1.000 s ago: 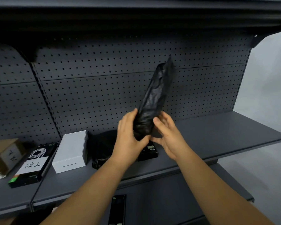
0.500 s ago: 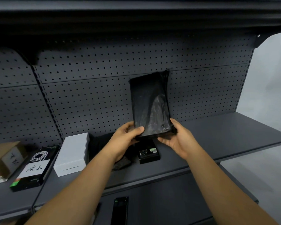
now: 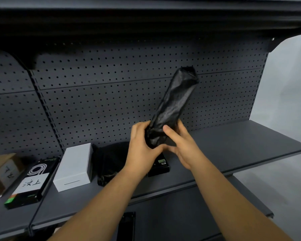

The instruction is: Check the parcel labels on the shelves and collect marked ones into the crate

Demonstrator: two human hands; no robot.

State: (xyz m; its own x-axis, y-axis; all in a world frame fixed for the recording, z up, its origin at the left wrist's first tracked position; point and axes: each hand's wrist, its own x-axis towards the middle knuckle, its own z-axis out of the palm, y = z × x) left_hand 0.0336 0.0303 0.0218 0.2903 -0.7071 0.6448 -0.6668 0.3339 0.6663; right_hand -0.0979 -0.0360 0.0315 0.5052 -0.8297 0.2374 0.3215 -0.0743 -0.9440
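A parcel wrapped in black plastic (image 3: 174, 105) is held up in front of the pegboard, tilted to the upper right with its narrow edge toward me. My left hand (image 3: 142, 146) grips its lower end from the left. My right hand (image 3: 179, 145) holds the same end from the right, thumb across the wrap. No label shows on the side facing me. The crate is not in view.
On the grey shelf (image 3: 233, 150) lie a white box (image 3: 75, 167), a black box with a handwritten white label (image 3: 31, 181), a brown carton with a label (image 3: 3, 169), another black bag (image 3: 109, 160) and a small black box (image 3: 160, 166). A lower shelf holds a black item (image 3: 127, 225).
The black parcel turned from its broad face toward me back to edge-on and tilted right. Both hands shifted on its lower end.
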